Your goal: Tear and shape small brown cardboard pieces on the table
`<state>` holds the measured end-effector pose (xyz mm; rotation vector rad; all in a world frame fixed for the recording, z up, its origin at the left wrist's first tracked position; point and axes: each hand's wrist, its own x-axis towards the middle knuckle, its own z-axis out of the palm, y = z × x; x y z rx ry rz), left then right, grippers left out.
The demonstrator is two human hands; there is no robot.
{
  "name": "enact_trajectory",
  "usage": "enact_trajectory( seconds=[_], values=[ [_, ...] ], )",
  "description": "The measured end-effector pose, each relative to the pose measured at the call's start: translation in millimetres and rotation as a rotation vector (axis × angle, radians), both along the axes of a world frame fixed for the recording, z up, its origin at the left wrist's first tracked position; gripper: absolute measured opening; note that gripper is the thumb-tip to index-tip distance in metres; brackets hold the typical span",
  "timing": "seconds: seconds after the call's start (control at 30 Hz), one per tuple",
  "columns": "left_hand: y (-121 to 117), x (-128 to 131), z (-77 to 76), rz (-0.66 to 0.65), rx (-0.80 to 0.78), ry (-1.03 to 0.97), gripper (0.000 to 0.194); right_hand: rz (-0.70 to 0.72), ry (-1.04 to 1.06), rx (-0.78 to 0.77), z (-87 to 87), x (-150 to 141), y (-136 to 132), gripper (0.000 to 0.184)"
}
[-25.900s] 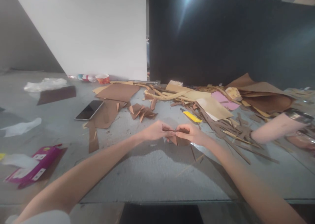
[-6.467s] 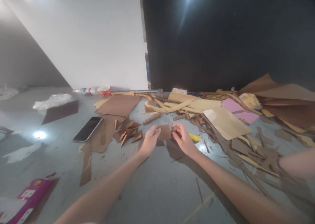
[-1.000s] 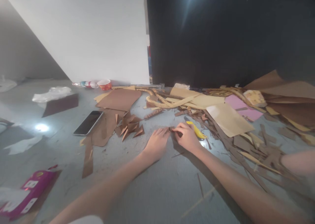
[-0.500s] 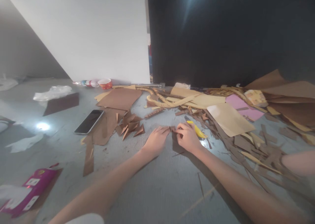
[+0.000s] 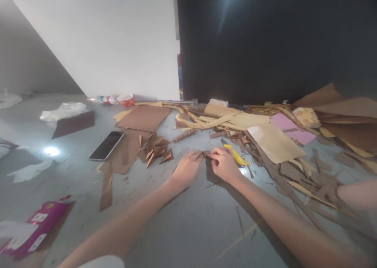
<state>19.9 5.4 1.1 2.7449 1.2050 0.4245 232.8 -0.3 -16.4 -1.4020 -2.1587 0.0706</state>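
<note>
My left hand (image 5: 188, 167) rests low over the table, its fingers together on a small folded piece of brown paper (image 5: 205, 154). From the other side my right hand (image 5: 225, 165) pinches the same piece with thumb and forefinger. Fingers cover most of the paper, so its full shape is hidden. Just behind and right of my right hand lies a yellow utility knife (image 5: 239, 158), partly covered by that hand. Left of my left hand sits a heap of pointed, folded brown pieces (image 5: 156, 150).
A phone (image 5: 106, 146) lies on brown sheets at left. A purple wipes pack (image 5: 44, 224) is front left. Brown strips (image 5: 268, 166) and tan sheets (image 5: 277, 142) spread rightward, near a pale pink cylinder (image 5: 357, 193). A red paper cup (image 5: 126, 100) stands at the back.
Some seconds ago, both hands held a flat brown square up; now the paper is folded small and held low. Over the last second, my hands have hardly moved.
</note>
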Motion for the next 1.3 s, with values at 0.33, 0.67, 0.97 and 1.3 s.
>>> enact_trajectory(
  seconds=[0.33,0.67,0.97,1.3],
  values=[
    [0.1,-0.6,-2.2,-0.006,-0.021,-0.015,0.052,0.002,-0.115,0.016,1.1,-2.7,-2.8,0.033],
    [1.1,-1.3,-8.1,-0.005,-0.003,-0.012,0.054,0.011,-0.249,0.008,4.4,-7.0,-7.4,0.037],
    [-1.1,0.0,-1.8,0.097,-0.120,-0.159,0.059,0.006,-0.337,-0.036,11.7,-15.2,-11.8,0.032],
    [3.9,-3.7,-5.7,-0.071,-0.018,-0.134,0.069,0.008,-0.343,-0.044,13.7,-16.9,-12.9,0.026]
  ],
)
